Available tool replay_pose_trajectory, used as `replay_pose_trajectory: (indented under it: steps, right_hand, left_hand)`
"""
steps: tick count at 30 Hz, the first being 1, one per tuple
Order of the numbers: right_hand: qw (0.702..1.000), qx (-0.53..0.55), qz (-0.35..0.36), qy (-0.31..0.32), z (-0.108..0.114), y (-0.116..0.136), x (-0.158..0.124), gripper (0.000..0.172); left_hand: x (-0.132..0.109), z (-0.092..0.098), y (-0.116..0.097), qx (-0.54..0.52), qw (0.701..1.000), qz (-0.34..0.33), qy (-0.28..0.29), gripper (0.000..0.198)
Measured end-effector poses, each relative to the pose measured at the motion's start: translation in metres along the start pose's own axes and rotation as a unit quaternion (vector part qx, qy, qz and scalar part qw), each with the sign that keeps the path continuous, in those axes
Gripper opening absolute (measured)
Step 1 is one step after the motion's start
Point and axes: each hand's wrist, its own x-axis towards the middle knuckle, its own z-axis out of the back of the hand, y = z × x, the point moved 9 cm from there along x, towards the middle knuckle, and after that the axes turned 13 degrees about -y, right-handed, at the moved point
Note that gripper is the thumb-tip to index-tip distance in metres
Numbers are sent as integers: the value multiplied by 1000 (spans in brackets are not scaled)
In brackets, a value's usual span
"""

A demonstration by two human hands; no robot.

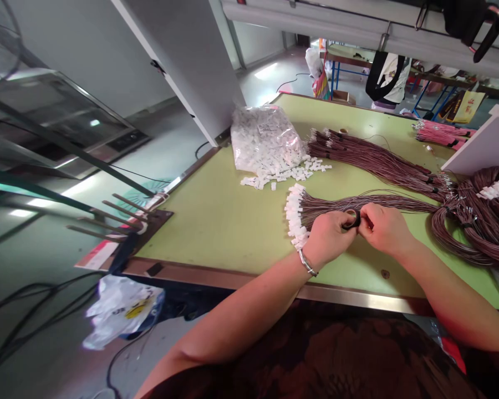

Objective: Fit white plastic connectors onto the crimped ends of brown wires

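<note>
My left hand [328, 235] and my right hand [385, 228] meet over a flat bundle of brown wires [382, 204] on the green table [216, 221]. Between the fingers of both hands sits a small black roll of tape [352, 220]. The bundle's left end carries a row of white connectors [294, 216], just left of my left hand. A metal bracelet [306, 262] circles my left wrist. How the tape meets the wires under my fingers is hidden.
A clear bag of white connectors [264, 138] lies at the back with loose ones [286, 173] spilled in front. More brown wire bundles [374, 160] and coiled ones [478, 221] fill the right side. Pink wires [441, 134] lie far back. A wooden-peg rack [125, 219] stands at the left edge.
</note>
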Motion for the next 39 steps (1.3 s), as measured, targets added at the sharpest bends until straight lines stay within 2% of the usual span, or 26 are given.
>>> replay_pose_trajectory:
  steps: [4,7,11,13,15,17,21,22,24,25,26,28,30,31,32,33,35,37,39]
  right_hand:
    - [1000,-17,14,-17,3,0,-1,13]
    - [999,-29,-5,-27,4,-11,2,12]
    - [991,17,-114,-72,19,-47,9,8]
    - [966,115,-192,-128,35,-66,8,10]
    - [931,213,-242,-172,46,-75,5,14]
    - [921,261,-241,-160,45,-68,4,15]
    - [949,273,-156,-36,14,-24,3,14]
    - [955,264,-136,-24,8,-15,2,16]
    - [964,241,-107,-41,4,-4,1,19]
    - [964,241,-101,-54,5,-2,1,19]
    - [961,249,-104,-65,6,-3,2,18]
    - [946,282,-143,-76,9,-13,3,15]
    - [928,295,-211,-78,10,-30,2,16]
    - [923,292,-239,-75,10,-37,1,17]
    - [921,286,-256,-68,9,-42,0,18]
    - [922,282,-258,-58,8,-44,0,18]
    - [931,277,-233,-35,5,-41,2,18]
    - [941,277,-195,-12,2,-33,3,18]
    - [946,277,-169,6,0,-28,3,18]
  left_hand:
    - [0,2,-1,-24,1000,8,0,12]
    - [-1,1,1,-65,997,29,9,9]
    - [-5,-9,16,-145,981,119,50,10]
    - [-7,-16,23,-208,960,173,71,14]
    - [-5,-17,28,-295,928,222,55,19]
    - [-2,-14,32,-382,887,260,11,21]
    - [-5,-21,35,-498,805,322,-17,23]
    - [-7,-24,35,-515,791,330,-14,24]
    - [-9,-26,33,-530,783,326,-5,25]
    - [-8,-24,31,-522,794,313,4,25]
    - [-6,-20,30,-495,818,293,13,26]
    - [4,1,30,-371,900,227,5,30]
    - [21,34,29,-139,982,118,-39,38]
    - [30,44,25,-13,998,48,-40,47]
    - [36,44,22,97,995,-14,-3,65]
    - [39,37,25,184,980,-57,57,84]
    - [39,18,39,295,932,-94,187,103]
    - [38,4,50,353,893,-111,258,99]
    - [40,-4,54,392,869,-113,279,75]
